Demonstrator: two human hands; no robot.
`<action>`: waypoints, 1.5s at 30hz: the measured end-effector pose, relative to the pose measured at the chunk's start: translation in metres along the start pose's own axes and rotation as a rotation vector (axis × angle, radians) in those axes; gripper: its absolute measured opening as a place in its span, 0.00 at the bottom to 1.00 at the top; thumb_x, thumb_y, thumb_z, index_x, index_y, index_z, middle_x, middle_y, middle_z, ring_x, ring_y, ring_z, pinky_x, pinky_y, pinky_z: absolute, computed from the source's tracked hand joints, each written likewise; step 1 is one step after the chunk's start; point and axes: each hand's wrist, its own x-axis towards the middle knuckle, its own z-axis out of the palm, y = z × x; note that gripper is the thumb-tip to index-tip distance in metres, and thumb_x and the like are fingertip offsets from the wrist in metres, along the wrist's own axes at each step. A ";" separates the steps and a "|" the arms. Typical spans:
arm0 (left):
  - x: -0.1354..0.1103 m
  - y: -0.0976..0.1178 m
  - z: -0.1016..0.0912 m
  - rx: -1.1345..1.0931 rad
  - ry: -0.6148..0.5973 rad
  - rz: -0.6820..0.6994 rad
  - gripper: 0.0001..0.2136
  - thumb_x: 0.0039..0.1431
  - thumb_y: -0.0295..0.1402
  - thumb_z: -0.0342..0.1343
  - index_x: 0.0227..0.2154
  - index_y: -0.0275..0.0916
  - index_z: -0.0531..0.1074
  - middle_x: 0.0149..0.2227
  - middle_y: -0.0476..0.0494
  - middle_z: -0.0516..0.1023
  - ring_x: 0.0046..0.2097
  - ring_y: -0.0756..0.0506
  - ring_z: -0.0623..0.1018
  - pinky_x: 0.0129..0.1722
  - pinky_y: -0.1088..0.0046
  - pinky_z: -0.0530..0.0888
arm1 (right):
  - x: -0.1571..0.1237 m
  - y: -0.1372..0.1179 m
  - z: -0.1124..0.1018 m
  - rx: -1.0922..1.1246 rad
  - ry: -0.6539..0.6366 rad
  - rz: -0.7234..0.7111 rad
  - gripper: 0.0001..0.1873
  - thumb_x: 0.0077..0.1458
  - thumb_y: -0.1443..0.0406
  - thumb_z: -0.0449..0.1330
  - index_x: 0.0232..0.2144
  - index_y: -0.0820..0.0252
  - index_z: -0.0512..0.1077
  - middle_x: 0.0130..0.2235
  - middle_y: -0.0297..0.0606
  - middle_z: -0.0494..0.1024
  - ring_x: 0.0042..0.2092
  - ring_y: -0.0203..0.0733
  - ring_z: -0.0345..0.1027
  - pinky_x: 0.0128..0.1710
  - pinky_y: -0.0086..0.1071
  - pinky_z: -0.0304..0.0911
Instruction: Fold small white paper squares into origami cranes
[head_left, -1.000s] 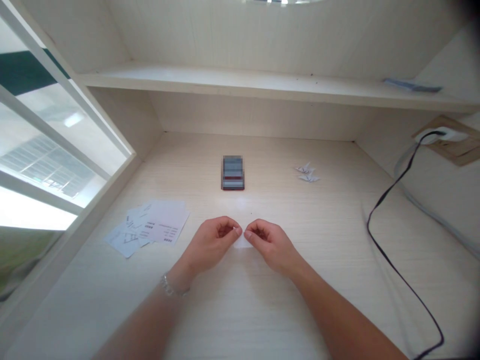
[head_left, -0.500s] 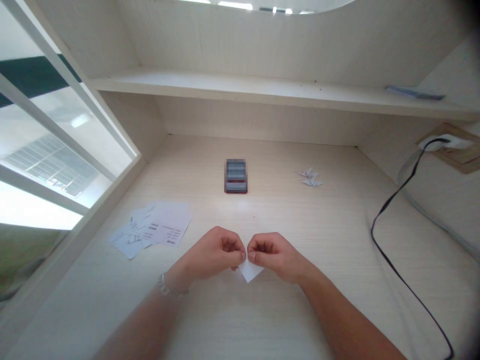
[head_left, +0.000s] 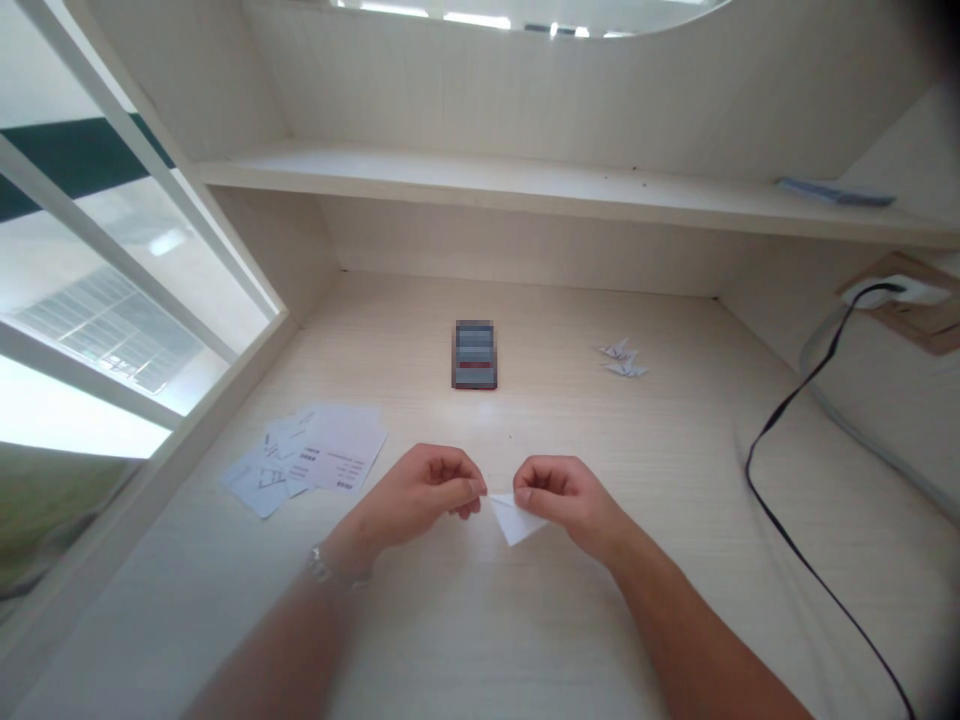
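Note:
A small white folded paper point(head_left: 514, 522), roughly triangular with its point toward me, is held just above the desk between my hands. My right hand point(head_left: 568, 495) pinches its upper right edge between thumb and curled fingers. At the paper's thin left corner, the closed thumb and fingertips of my left hand point(head_left: 442, 488) meet the tip. How firmly the left fingers grip that corner is too small to tell. A bracelet point(head_left: 319, 566) circles my left wrist.
Loose printed paper sheets point(head_left: 337, 440) overlap at the left. A blurred-out dark rectangular object point(head_left: 474, 355) lies at the back centre, and small folded paper pieces point(head_left: 624, 360) at the back right. A black cable point(head_left: 787, 535) runs from the wall socket point(head_left: 911, 290) down the right side.
My hands have moved apart, the right one going rightward with the paper. More of the paper's upper edge now shows between them.

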 end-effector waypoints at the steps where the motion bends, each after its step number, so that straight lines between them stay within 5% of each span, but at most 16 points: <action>1: 0.001 0.000 0.003 0.015 -0.003 0.009 0.08 0.51 0.32 0.52 0.26 0.33 0.73 0.24 0.45 0.74 0.27 0.50 0.71 0.30 0.74 0.68 | 0.001 0.001 0.002 -0.030 -0.010 0.005 0.06 0.48 0.66 0.59 0.23 0.64 0.68 0.21 0.30 0.63 0.24 0.30 0.52 0.23 0.27 0.46; 8: 0.001 -0.008 0.014 0.212 -0.057 -0.036 0.06 0.50 0.30 0.51 0.25 0.35 0.72 0.21 0.49 0.72 0.24 0.52 0.69 0.23 0.77 0.63 | 0.001 0.005 0.009 -0.101 -0.057 0.025 0.05 0.47 0.67 0.58 0.22 0.64 0.68 0.20 0.29 0.62 0.23 0.30 0.51 0.22 0.27 0.45; 15: -0.005 0.001 0.002 0.087 -0.154 -0.055 0.05 0.49 0.26 0.51 0.23 0.34 0.71 0.20 0.49 0.72 0.23 0.53 0.68 0.24 0.78 0.63 | 0.000 0.002 0.002 0.019 -0.082 0.029 0.05 0.45 0.67 0.60 0.22 0.64 0.68 0.20 0.30 0.64 0.23 0.30 0.52 0.22 0.27 0.45; 19: -0.004 0.003 -0.009 0.042 -0.050 -0.004 0.06 0.52 0.28 0.52 0.23 0.34 0.71 0.21 0.49 0.72 0.25 0.52 0.69 0.27 0.77 0.65 | -0.003 -0.001 -0.009 0.082 0.106 -0.044 0.07 0.46 0.65 0.61 0.22 0.64 0.68 0.21 0.30 0.64 0.23 0.30 0.53 0.23 0.27 0.46; 29: 0.001 -0.001 0.007 -0.031 -0.019 0.072 0.07 0.54 0.31 0.52 0.30 0.34 0.73 0.27 0.45 0.75 0.29 0.51 0.71 0.31 0.74 0.68 | -0.002 -0.004 0.002 -0.001 0.074 -0.029 0.08 0.48 0.64 0.60 0.23 0.64 0.68 0.22 0.31 0.65 0.25 0.32 0.55 0.25 0.28 0.49; 38: 0.001 -0.003 0.006 0.127 0.003 0.031 0.07 0.53 0.30 0.50 0.28 0.35 0.72 0.25 0.46 0.74 0.28 0.50 0.72 0.29 0.75 0.67 | 0.001 0.003 0.007 -0.103 0.071 -0.013 0.07 0.48 0.63 0.58 0.24 0.62 0.68 0.22 0.30 0.64 0.24 0.32 0.54 0.24 0.28 0.50; 45: 0.007 -0.002 0.007 -0.045 0.170 0.049 0.07 0.53 0.32 0.52 0.32 0.34 0.71 0.25 0.48 0.74 0.28 0.51 0.71 0.29 0.75 0.67 | 0.005 0.003 0.013 -0.087 0.185 -0.094 0.08 0.49 0.63 0.58 0.24 0.62 0.68 0.23 0.31 0.65 0.25 0.32 0.55 0.25 0.28 0.51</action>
